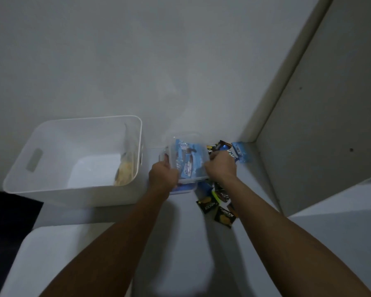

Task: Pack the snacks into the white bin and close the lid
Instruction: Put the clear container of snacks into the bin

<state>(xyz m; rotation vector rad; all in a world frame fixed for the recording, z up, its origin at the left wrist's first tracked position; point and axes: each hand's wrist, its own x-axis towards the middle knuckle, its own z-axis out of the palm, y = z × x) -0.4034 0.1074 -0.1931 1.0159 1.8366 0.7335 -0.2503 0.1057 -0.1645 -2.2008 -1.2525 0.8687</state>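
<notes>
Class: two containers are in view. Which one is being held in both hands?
The small clear plastic box of blue snack packets, gripped at both sides; the large white bin beside it stands untouched.

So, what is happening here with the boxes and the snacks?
A person holds a clear plastic container of blue snack packs with both hands, the left hand on its left side and the right hand on its right. It is just right of the open white bin, which holds only something yellowish against its right wall. More loose snack packs lie on the surface to the right. The bin has no lid on.
</notes>
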